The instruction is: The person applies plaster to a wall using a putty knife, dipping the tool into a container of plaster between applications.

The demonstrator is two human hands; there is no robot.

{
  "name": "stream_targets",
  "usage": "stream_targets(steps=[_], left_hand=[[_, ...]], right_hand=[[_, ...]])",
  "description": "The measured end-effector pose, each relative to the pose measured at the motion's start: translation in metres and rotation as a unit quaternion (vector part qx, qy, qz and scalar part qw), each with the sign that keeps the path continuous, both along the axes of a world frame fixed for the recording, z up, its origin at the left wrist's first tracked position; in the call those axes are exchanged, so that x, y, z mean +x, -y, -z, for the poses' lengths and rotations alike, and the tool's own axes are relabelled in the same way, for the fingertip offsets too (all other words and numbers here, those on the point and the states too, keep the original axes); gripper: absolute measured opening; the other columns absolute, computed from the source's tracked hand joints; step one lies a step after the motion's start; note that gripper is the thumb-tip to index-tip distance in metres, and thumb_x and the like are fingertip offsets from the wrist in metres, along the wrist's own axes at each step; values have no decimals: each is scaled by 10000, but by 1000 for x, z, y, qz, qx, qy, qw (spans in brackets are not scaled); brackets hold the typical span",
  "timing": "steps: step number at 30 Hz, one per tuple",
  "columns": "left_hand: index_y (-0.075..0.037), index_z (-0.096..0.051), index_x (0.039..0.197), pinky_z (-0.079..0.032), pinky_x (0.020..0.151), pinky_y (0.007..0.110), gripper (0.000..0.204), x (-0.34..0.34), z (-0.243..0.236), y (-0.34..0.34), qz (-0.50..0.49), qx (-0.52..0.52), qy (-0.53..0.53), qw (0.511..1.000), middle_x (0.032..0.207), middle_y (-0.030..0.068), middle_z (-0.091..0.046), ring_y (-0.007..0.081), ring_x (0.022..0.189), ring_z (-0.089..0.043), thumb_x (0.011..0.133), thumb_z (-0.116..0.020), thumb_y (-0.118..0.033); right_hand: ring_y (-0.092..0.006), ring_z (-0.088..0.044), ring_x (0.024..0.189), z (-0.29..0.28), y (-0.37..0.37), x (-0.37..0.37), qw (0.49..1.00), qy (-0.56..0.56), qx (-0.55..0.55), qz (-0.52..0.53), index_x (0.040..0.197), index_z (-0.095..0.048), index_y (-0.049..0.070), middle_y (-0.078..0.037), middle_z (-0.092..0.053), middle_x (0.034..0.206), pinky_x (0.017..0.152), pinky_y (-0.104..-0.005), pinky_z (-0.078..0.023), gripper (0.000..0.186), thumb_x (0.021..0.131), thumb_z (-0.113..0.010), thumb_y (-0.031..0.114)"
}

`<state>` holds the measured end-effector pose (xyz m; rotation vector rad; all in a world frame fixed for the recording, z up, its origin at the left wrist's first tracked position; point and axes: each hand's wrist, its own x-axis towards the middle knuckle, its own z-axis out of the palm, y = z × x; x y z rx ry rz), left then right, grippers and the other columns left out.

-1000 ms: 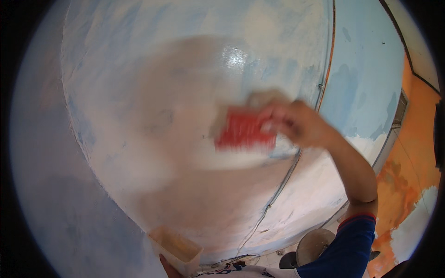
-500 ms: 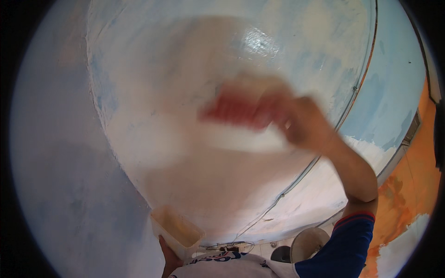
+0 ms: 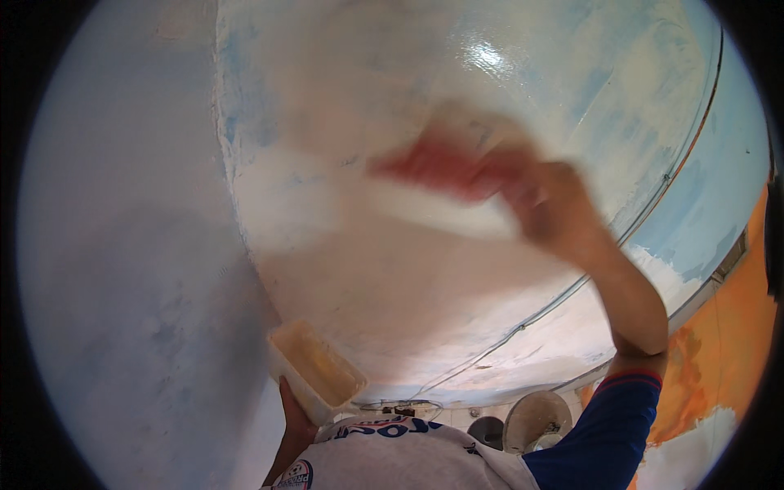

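Head view. The person's right hand [image 3: 559,200] is raised before the pale, patchily coated wall [image 3: 392,282], its fingers closed on one end of a red flat tool [image 3: 445,167]. The tool extends leftward from the fingers, its far end pointing toward the wall's left edge; motion blurs both, so the exact finger placement, and whether tool and wall touch, cannot be told. A shadow falls on the wall below.

The left hand [image 3: 296,416], low and to the left, is curled against the outer side of a pale rectangular tub [image 3: 304,382] and holds it tilted, its opening in sight with a tan coating inside; the fingers behind are hidden. The tub is well apart from the red tool, near the lower end of the wall's left edge.

A thin cable [image 3: 523,327] slants along the wall. On the floor near the wall's bottom edge, a round pale vessel [image 3: 520,425] is beside a smaller dark one [image 3: 487,433]. An orange wall [image 3: 702,359] lies farther right.
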<state>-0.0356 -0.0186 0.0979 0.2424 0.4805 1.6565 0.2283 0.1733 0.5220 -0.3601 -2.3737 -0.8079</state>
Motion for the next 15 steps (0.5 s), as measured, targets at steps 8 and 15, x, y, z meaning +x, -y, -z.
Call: stream_targets(steps=[8,15], left_hand=[[-191,-306,1582,-423,1149,517,676,-33,25,2,25,-7,-57,998,1538,108,-452,320,1394,-480,1066,-289,-628],[-171,-307,1579,-420,1153,507,712,-44,12,1,33,-3,33,999,1525,116,-459,312,1400,-475,1054,-296,-652]], right_hand=[[-94,-633,634,-147,-42,31,951,-269,127,83,1208,-684,71,-66,-737,841,592,-255,-527,289,1030,-633,292],[-206,-696,715,-21,3,-41,991,-114,-65,34,1239,-656,97,-95,-746,933,656,-328,-562,292,967,-692,196]])
